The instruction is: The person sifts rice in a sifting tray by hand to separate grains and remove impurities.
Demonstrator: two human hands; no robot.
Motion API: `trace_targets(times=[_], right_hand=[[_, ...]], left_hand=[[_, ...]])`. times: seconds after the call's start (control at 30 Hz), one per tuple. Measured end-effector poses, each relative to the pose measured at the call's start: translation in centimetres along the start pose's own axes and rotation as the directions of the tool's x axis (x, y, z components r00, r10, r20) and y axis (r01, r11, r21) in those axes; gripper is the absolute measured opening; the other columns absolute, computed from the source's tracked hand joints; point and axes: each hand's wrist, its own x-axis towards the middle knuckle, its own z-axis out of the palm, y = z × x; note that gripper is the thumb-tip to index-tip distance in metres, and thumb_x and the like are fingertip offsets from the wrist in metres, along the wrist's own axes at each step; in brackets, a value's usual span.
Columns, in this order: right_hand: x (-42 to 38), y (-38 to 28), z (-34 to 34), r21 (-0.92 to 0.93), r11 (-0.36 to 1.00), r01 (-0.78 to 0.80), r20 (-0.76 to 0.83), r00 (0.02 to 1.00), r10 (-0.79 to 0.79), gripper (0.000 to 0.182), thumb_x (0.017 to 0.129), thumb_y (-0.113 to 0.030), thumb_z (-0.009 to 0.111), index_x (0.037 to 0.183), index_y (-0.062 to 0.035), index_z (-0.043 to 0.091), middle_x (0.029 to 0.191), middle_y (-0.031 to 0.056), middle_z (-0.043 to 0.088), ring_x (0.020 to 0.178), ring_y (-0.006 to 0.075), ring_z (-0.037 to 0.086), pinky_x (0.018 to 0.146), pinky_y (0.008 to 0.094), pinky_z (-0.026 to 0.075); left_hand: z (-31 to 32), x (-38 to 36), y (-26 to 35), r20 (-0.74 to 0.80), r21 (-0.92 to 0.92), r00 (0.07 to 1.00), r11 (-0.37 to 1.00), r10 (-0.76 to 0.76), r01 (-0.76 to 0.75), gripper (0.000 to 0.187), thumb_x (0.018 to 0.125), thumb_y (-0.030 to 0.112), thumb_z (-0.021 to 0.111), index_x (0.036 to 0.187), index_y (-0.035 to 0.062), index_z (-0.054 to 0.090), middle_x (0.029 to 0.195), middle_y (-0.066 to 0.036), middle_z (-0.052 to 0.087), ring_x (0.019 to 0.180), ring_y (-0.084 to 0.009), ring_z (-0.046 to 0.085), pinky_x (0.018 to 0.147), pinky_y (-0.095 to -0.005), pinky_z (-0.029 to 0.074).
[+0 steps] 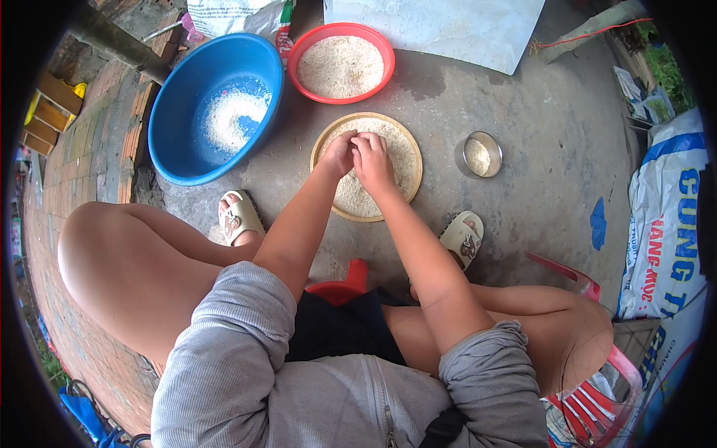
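Touching rice (pixel 357 196) under fingers (pixel 367 143)

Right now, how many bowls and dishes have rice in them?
4. The blue basin at far left, the red bowl beside it, the flat woven tray under both hands, and the small metal cup right of it. None looks hidden.

Bare concrete lay open at three o'clock beyond the steel cup (pixel 479 154); blue basin (pixel 215 106) and red bowl (pixel 341 63) blocked ten to twelve o'clock.
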Motion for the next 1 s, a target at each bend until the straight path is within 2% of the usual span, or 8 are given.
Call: trace_targets(times=[0.23, 0.37, 0.43, 0.57, 0.63, 0.83, 0.93, 1.0], right_hand=[[-2.9, 3.5, -1.4, -0.243, 0.963, -0.12, 0.084, 0.986, 0.144, 0.024, 0.081, -0.012, 0.058, 0.104, -0.005, 0.055, 0.103, 0.0132, 0.051, 0.104, 0.0322, 0.048, 0.09, 0.0424, 0.041], [-4.2, 5.6, -1.2, -0.381, 0.913, -0.149, 0.195, 0.952, 0.237, 0.013, 0.083, -0.011, 0.055, 0.096, -0.0069, 0.056, 0.101, 0.0132, 0.053, 0.102, 0.0296, 0.052, 0.088, 0.0403, 0.045], [-3.5, 5.6, -0.5, -0.289, 0.889, -0.356, 0.212, 0.882, 0.422, 0.008, 0.084, -0.009, 0.054, 0.091, -0.0056, 0.057, 0.097, 0.0148, 0.055, 0.092, 0.0326, 0.056, 0.08, 0.0421, 0.048], [-2.0, 4.3, 0.3, -0.057, 0.914, -0.401, 0.035, 0.915, 0.403, 0.007, 0.085, -0.007, 0.054, 0.09, -0.0036, 0.057, 0.094, 0.0161, 0.056, 0.085, 0.0353, 0.058, 0.076, 0.044, 0.048], [-0.8, 3.1, 0.5, 0.142, 0.961, -0.239, -0.047, 0.968, 0.247, 0.008, 0.084, -0.007, 0.054, 0.09, -0.0024, 0.057, 0.094, 0.0166, 0.057, 0.085, 0.0358, 0.058, 0.075, 0.0444, 0.048], [0.1, 0.9, 0.7, 0.106, 0.986, -0.132, -0.021, 0.991, 0.135, 0.014, 0.082, -0.009, 0.059, 0.095, -0.0057, 0.061, 0.095, 0.0143, 0.057, 0.096, 0.0331, 0.054, 0.086, 0.0413, 0.044], [-0.5, 2.1, 1.4, 0.053, 0.971, -0.234, -0.172, 0.956, 0.24, 0.015, 0.082, -0.011, 0.062, 0.095, -0.0028, 0.062, 0.099, 0.0145, 0.06, 0.095, 0.0297, 0.059, 0.083, 0.0381, 0.047], [-0.5, 4.0, 2.2, 0.343, 0.739, -0.58, -0.087, 0.764, 0.64, 0.023, 0.091, -0.018, 0.055, 0.101, 0.0016, 0.059, 0.11, 0.0168, 0.059, 0.104, 0.025, 0.057, 0.087, 0.0364, 0.046]], left_hand=[[-1.4, -0.2, 0.8, -0.076, -0.057, 0.997, 0.998, -0.02, 0.015, 0.03, 0.097, 0.021, 0.039, 0.097, -0.0003, 0.059, 0.085, -0.009, 0.064, 0.074, -0.0174, 0.062, 0.073, -0.0298, 0.054], [-1.4, -0.2, 1.2, -0.128, -0.041, 0.992, 0.999, -0.008, 0.002, 0.03, 0.097, 0.02, 0.039, 0.097, -0.0026, 0.059, 0.086, -0.01, 0.064, 0.072, -0.0179, 0.063, 0.072, -0.0294, 0.056], [-1.3, -0.1, 1.2, -0.123, -0.038, 0.992, 0.999, -0.006, 0.002, 0.03, 0.097, 0.02, 0.039, 0.098, -0.0023, 0.059, 0.086, -0.01, 0.064, 0.072, -0.0179, 0.063, 0.072, -0.0293, 0.056], [-0.8, 0.1, 0.8, -0.148, 0.086, 0.989, 0.996, -0.003, 0.016, 0.029, 0.097, 0.019, 0.039, 0.097, -0.0016, 0.058, 0.086, -0.01, 0.064, 0.076, -0.0183, 0.063, 0.075, -0.0305, 0.055], [-0.9, 0.6, 0.3, -0.17, 0.124, 0.985, 0.992, 0.003, 0.019, 0.029, 0.097, 0.019, 0.038, 0.097, -0.0013, 0.058, 0.087, -0.01, 0.064, 0.077, -0.0187, 0.062, 0.075, -0.031, 0.054], [-1.3, 1.3, -0.1, -0.094, -0.009, 0.995, 1.0, -0.028, 0.028, 0.027, 0.096, 0.019, 0.039, 0.097, -0.0002, 0.058, 0.091, -0.011, 0.063, 0.083, -0.0199, 0.061, 0.079, -0.0324, 0.05], [-0.6, 0.7, 0.5, -0.177, 0.078, 0.984, 0.997, 0.014, 0.0, 0.026, 0.095, 0.017, 0.039, 0.096, -0.0009, 0.059, 0.091, -0.013, 0.063, 0.081, -0.0206, 0.062, 0.076, -0.0323, 0.052], [0.4, 0.1, 1.1, -0.196, 0.226, 0.98, 0.972, -0.017, 0.062, 0.026, 0.096, 0.016, 0.04, 0.099, -0.0024, 0.059, 0.091, -0.011, 0.063, 0.081, -0.0197, 0.062, 0.075, -0.0316, 0.054]])
